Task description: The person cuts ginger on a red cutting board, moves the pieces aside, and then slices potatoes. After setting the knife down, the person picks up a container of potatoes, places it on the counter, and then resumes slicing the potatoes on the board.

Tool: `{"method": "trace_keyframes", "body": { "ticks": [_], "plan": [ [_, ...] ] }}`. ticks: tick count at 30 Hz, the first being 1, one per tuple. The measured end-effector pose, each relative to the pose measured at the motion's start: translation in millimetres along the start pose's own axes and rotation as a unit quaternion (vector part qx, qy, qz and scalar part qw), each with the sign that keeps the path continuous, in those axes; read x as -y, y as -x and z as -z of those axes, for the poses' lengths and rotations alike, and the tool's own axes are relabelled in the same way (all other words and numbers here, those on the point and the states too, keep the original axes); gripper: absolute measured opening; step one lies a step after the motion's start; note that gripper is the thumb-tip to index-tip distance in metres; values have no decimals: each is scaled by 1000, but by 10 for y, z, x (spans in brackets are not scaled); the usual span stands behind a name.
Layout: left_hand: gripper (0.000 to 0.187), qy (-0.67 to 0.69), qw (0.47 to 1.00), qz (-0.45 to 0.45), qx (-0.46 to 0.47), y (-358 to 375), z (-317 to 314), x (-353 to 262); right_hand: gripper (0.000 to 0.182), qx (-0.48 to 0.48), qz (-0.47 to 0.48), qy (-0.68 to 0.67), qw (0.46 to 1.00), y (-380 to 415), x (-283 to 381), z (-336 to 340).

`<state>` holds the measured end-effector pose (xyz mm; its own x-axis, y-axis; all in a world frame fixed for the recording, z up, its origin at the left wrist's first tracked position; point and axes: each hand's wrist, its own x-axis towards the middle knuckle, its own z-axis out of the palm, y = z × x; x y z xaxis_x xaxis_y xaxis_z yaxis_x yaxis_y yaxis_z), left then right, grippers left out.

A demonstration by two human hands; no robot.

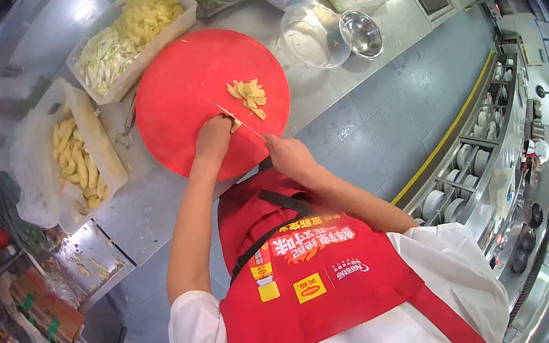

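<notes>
On a round red cutting board (172,108), my right hand (291,158) is closed around the handle of a kitchen knife (245,124). The blade points up and left, beside my left hand (213,138). That hand is curled, its fingertips pressed down on a pale yellow piece of what looks like peeled ginger (235,125), mostly hidden by the fingers and blade. Just beyond the knife lies a small heap of cut ginger slices (248,94), flat on the board.
A white bin (105,145) of whole peeled pieces stands left. Behind it, a tub (190,17) holds shredded and sliced vegetables. A clear bowl (313,36) and a metal bowl (362,33) sit near the counter's right edge. Plates (433,202) fill a rack across the aisle.
</notes>
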<state>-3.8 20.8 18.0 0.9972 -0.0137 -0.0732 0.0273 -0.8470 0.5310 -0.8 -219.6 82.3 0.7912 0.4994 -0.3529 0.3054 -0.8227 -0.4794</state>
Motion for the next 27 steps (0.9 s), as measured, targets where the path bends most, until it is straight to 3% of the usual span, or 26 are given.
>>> {"method": "trace_keyframes", "body": {
  "ticks": [3,6,11,17,20,23,27],
  "plan": [
    [14,24,999,15,18,18,53,-34,26,16,-3,5,1000,-60,-117,-100],
    [20,43,999,1,-23,25,-30,22,27,23,0,-9,1000,-39,-90,-26],
    [12,29,999,19,-11,37,-44,45,28,40,-19,-9,999,-63,-123,-116],
    [13,60,998,25,-17,37,-42,48,28,15,-12,-45,999,34,-96,-104],
    [14,62,998,20,-24,68,-56,69,29,52,-25,-40,997,-35,-115,-68],
    [14,83,996,20,-32,57,-31,35,29,3,-10,-58,998,53,-18,-27],
    [12,70,997,14,-35,96,-16,43,26,40,-20,-16,999,-48,-58,-76]
  ]
}}
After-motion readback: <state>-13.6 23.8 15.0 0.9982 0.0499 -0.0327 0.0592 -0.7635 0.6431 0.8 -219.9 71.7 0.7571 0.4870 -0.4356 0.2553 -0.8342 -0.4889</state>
